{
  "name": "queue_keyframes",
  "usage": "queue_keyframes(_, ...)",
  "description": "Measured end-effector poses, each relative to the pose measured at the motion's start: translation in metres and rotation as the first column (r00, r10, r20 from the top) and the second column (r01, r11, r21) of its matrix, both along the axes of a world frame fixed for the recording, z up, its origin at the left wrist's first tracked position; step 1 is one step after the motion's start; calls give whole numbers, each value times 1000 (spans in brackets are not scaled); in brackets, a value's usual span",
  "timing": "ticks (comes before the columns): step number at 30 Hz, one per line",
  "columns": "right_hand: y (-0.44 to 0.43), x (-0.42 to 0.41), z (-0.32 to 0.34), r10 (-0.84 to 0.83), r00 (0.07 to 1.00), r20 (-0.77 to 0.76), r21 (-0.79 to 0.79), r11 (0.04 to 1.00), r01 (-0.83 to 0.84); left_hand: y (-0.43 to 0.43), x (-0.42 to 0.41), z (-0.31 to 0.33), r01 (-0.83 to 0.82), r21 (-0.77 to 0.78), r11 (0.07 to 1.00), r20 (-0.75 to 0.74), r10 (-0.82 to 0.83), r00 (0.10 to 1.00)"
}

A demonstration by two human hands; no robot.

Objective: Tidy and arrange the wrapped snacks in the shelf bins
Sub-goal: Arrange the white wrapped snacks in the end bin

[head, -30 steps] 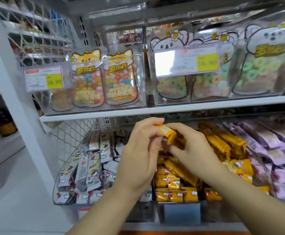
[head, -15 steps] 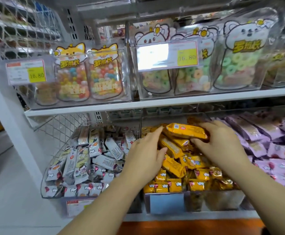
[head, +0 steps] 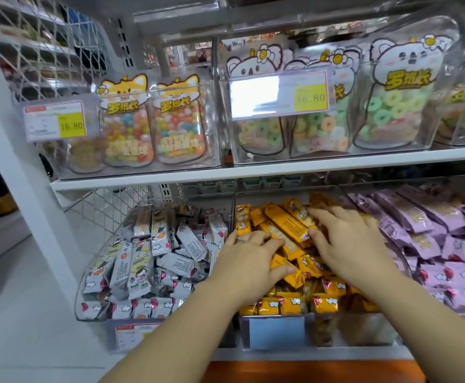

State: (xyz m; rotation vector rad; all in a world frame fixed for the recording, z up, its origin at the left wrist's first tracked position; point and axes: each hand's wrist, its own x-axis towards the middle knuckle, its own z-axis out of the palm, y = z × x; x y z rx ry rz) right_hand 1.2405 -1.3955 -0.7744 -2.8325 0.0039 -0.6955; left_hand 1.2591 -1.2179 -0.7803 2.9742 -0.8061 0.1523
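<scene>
**Snack bin tidy-up: middle bin about halfway, lots left**

So the action is all in the middle bin [head: 350,334], the clear one holding the yellow wrapped bars [head: 282,222]. Both hands are in it. The left hand [head: 249,261] lies flat on the near-left part of the pile, fingers spread and pressing down on the bars, not gripping any. The right hand [head: 350,244] is splayed over the back-right part, thumb touching the end of one long bar. It doesn't look like a real pinch to me, more like nudging.

Progress, as I read it: the row along the front wall of the middle bin stands fairly neat, faces out. The bars on top lie at all angles, so that layer isn't lined up yet.

Just left of the middle bin, the grey-and-white packets [head: 154,258] are a proper jumble and look untouched. Just right of it, the purple packets [head: 433,230] lie in rougher rows, maybe needing only a light pass.

The candy pouches [head: 126,128] on the shelf above the middle bin stand upright.
</scene>
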Motion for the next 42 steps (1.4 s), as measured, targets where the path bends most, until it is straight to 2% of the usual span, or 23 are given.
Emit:
queue_keyframes(3, 6, -5, 4, 55, 997, 60, 32, 998, -57, 0, -4, 3, 38, -78, 996, 76, -32, 997)
queue_keyframes(8, 37, -11, 11, 265, 956, 124, 16, 963, -269, 29, -16, 20, 65, -217, 974, 196, -22, 980)
queue_keyframes(12, 71, -11, 12, 399, 917, -14, 65, 916, -397, 83, -19, 25, -38, -251, 967, 221, 96, 971)
queue_keyframes(15, 92, -4, 14, 432, 894, -121, 91, 901, -423, 122, -15, 25, -183, -208, 961, 131, 213, 968)
queue_keyframes(20, 114, 10, 22, 383, 795, -470, -37, 891, -452, 155, -16, 19, -281, -37, 959, -11, 281, 960)
queue_keyframes(22, 120, 16, 23, 329, 778, -535, -118, 883, -454, 159, -16, 20, -283, -3, 959, -76, 282, 956)
queue_keyframes(24, 124, 23, 21, 301, 810, -503, -155, 891, -427, 162, -13, 20, -290, 0, 957, -134, 287, 948)
queue_keyframes(27, 128, 34, 18, 339, 883, -325, -97, 917, -387, 166, -8, 14, -304, -72, 950, -169, 289, 942)
queue_keyframes(34, 127, 58, 18, 306, 952, -17, 214, 931, -296, 165, 2, -3, -318, -299, 900, -21, 327, 945)
queue_keyframes(38, 131, 60, 21, 290, 957, -7, 274, 921, -277, 168, 7, -5, -310, -373, 875, 3, 335, 942)
queue_keyframes(42, 132, 50, 18, 288, 954, -80, 154, 949, -274, 178, 6, -3, -268, -509, 818, -43, 287, 957)
